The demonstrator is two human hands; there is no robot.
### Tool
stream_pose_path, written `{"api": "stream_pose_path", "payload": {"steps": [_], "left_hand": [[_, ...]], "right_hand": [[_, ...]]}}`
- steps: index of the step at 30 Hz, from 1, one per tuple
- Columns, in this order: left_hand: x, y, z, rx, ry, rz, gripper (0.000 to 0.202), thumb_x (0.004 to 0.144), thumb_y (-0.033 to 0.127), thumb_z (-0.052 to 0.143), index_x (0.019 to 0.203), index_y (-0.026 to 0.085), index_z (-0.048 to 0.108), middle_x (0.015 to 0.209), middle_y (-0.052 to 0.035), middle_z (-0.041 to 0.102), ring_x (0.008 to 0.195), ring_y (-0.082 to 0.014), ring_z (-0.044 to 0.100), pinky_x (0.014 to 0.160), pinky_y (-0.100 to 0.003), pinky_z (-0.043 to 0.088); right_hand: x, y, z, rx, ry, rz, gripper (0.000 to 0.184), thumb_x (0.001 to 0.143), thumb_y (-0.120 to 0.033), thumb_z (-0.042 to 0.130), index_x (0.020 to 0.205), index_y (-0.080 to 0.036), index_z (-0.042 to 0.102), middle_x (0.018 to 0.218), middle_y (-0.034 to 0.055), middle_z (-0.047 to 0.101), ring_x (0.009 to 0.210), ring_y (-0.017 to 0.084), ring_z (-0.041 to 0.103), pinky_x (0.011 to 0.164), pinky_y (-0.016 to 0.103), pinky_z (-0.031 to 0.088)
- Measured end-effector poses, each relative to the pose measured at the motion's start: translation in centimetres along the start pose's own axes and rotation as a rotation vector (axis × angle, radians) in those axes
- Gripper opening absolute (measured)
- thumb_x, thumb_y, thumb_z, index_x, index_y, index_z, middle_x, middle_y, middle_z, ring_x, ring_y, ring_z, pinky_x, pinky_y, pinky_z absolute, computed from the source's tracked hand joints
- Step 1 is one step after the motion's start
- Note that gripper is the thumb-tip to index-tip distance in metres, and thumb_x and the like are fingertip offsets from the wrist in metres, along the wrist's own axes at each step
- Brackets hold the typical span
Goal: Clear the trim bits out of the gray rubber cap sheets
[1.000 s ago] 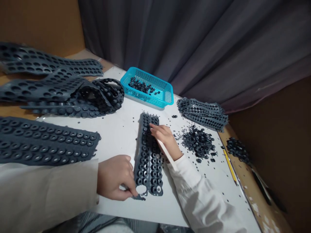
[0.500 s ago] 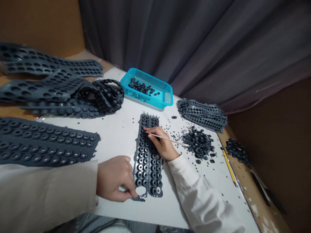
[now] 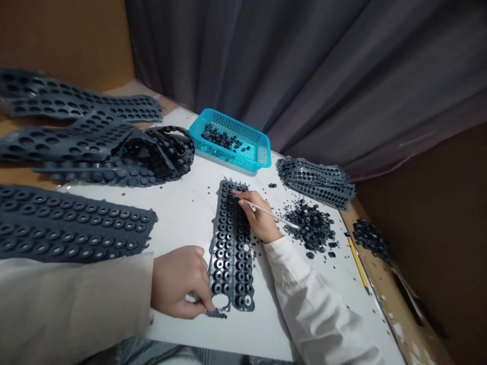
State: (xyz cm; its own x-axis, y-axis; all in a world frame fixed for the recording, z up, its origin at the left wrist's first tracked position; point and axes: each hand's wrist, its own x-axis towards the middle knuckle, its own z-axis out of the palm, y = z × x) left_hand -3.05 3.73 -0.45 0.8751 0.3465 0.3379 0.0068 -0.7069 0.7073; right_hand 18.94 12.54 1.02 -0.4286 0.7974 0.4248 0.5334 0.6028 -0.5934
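Studded strip, long axis toward far edge of worktop; left hand pinching its near-left corner; right hand, clamped on thin stick, at far half.

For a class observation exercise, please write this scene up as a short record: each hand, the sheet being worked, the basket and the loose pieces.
left hand: grip pinched at the near left corner of the dark sheet
right hand: holding a thin white stick over the sheet's far half
sheet surface: rows of ring shapes, large hole near left hand
blue basket: contains small dark pieces
loose pile: dark pieces, right of sheet
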Motion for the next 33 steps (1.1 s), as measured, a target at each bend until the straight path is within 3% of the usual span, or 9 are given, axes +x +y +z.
{"api": "stream_pose_path", "payload": {"steps": [3, 16, 21, 25, 29, 33], "left_hand": [[0.0, 0.1, 0.0, 0.004, 0.004, 0.004, 0.015, 0.072, 0.017, 0.058, 0.078, 0.026, 0.068, 0.061, 0.0055, 0.07, 0.054, -0.0094, 0.059, 0.059, -0.031, 0.028], [0.2, 0.2, -0.1, -0.004, 0.013, -0.004, 0.014, 0.072, 0.017, 0.058, 0.077, 0.026, 0.069, 0.059, 0.0046, 0.069, 0.052, -0.0106, 0.058, 0.058, -0.03, 0.029], [0.1, 0.2, 0.0, -0.008, 0.022, 0.004, 0.015, 0.071, 0.016, 0.059, 0.076, 0.025, 0.069, 0.06, 0.0046, 0.07, 0.053, -0.0106, 0.058, 0.06, -0.03, 0.03], [0.1, 0.1, 0.0, -0.005, 0.023, 0.005, 0.016, 0.071, 0.016, 0.058, 0.078, 0.026, 0.069, 0.062, 0.0043, 0.071, 0.053, -0.0106, 0.058, 0.059, -0.03, 0.03], [0.1, 0.1, 0.1, -0.01, 0.031, 0.011, 0.016, 0.072, 0.018, 0.057, 0.078, 0.026, 0.069, 0.06, 0.0043, 0.07, 0.052, -0.0104, 0.058, 0.06, -0.03, 0.03], [0.1, 0.1, 0.2, -0.006, 0.025, 0.004, 0.016, 0.073, 0.019, 0.056, 0.078, 0.026, 0.069, 0.061, 0.0043, 0.07, 0.053, -0.0107, 0.058, 0.059, -0.031, 0.03]], "right_hand": [[-0.4, -0.3, 0.5, 0.103, -0.068, 0.034, 0.012, 0.092, -0.025, 0.048, 0.098, -0.022, 0.057, 0.108, 0.007, 0.067, 0.102, 0.019, 0.06, 0.087, 0.038, 0.048], [0.0, 0.0, 0.7, 0.052, -0.115, 0.008, 0.015, 0.092, -0.028, 0.047, 0.097, -0.023, 0.06, 0.108, 0.0059, 0.068, 0.096, 0.02, 0.059, 0.084, 0.04, 0.05], [0.6, 0.6, 0.4, -0.104, -0.156, -0.138, 0.019, 0.093, -0.024, 0.042, 0.098, -0.022, 0.061, 0.111, 0.0081, 0.066, 0.095, 0.021, 0.058, 0.082, 0.04, 0.051], [1.5, 1.5, -0.4, -0.231, -0.057, -0.127, 0.021, 0.093, -0.025, 0.041, 0.1, -0.023, 0.061, 0.115, 0.0091, 0.063, 0.1, 0.022, 0.057, 0.086, 0.042, 0.049], [1.4, 1.6, -0.5, -0.082, 0.045, -0.022, 0.017, 0.092, -0.026, 0.044, 0.098, -0.022, 0.059, 0.108, 0.0089, 0.067, 0.099, 0.021, 0.061, 0.087, 0.04, 0.049], [0.8, 1.2, 0.3, 0.165, 0.008, 0.098, 0.015, 0.092, -0.03, 0.047, 0.097, -0.021, 0.057, 0.108, 0.0082, 0.067, 0.106, 0.019, 0.061, 0.092, 0.039, 0.048]]}}
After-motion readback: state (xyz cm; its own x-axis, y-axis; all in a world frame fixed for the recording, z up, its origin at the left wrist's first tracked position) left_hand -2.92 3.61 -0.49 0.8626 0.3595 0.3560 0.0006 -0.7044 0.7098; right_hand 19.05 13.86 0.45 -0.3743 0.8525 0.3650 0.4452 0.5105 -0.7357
